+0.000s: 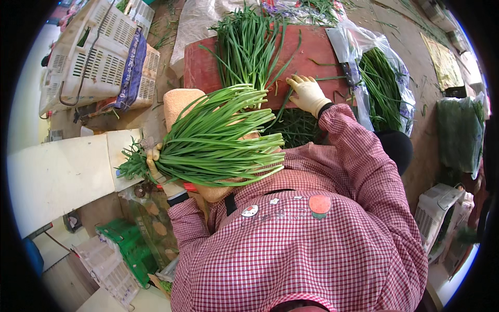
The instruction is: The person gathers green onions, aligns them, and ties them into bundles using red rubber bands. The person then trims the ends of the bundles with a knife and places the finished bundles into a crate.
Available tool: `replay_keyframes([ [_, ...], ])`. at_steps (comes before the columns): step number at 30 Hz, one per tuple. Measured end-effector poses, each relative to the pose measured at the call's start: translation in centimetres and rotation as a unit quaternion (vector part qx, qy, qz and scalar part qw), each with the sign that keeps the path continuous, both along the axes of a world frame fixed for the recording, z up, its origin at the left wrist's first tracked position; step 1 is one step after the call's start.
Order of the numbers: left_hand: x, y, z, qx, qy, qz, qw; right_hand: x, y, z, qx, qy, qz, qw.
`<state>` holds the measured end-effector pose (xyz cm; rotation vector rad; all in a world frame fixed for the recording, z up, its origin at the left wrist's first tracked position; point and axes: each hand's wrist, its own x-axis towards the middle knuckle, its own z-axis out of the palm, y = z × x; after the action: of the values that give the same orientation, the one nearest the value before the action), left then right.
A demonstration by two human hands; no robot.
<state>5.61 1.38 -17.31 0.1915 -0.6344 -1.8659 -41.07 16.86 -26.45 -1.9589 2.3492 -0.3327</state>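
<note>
My left hand [156, 163], in a pale glove, grips a large bundle of Chinese chives [222, 140] near the leafy tips. The pale cut ends fan out to the right over an orange cloth [181, 101] on my lap. My right hand [308, 93], in a cream glove, rests with spread fingers at the near right part of a red board [319, 46], beside a few loose leaves. Another pile of chives [247, 50] lies on the board. A cleaver [345, 54] with a dark handle lies at the board's right edge.
Right of the board is a clear plastic bag [403, 78] of greens. White plastic crates [101, 58] stand upper left, with a white table [62, 175] below them. A green crate [130, 249] is lower left. Bagged greens [460, 132] and another crate [432, 210] stand far right. Trimmings litter the floor.
</note>
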Motion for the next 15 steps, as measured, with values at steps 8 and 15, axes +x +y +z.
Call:
replay_keyframes([
  [8,-0.3,0.5,-0.6,0.011,0.029,-0.004,1.000,5.9,3.8,6.2,0.122,-0.224,0.104,0.961],
  [15,-0.5,0.2,-0.1,-0.016,0.020,-0.023,0.999,5.2,-1.8,6.1,0.003,-0.403,0.041,0.914],
])
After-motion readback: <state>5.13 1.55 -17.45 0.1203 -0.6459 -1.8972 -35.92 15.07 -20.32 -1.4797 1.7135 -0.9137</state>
